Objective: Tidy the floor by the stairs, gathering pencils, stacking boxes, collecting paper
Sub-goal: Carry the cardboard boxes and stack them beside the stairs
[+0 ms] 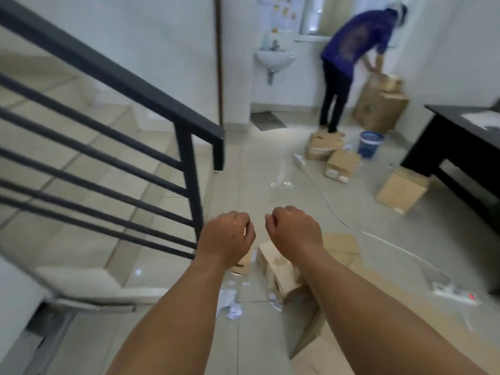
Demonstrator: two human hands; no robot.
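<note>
Reaching out with both hands empty: left hand (227, 236) and right hand (293, 230) hover side by side above the floor (243, 185) clutter, fingers loosely curled, each grip closed on nothing. Task items sit right below you by the stair railing (108, 77): a small cardboard box (278, 269) under your right wrist, flattened cardboard (342, 246) just beyond it, crumpled paper (230, 301) nearer your feet. More boxes (341, 165) lie well apart, near the blue bucket (370, 144). No pencils that I can make out.

Handling guess: the box looks light and stiff but likely thin-walled, so take it by two opposite side faces, not the flaps. The paper is soft and weightless; pinch or scoop it. Glossy tile will probably let flat cardboard slide, so lift an edge first.
</note>
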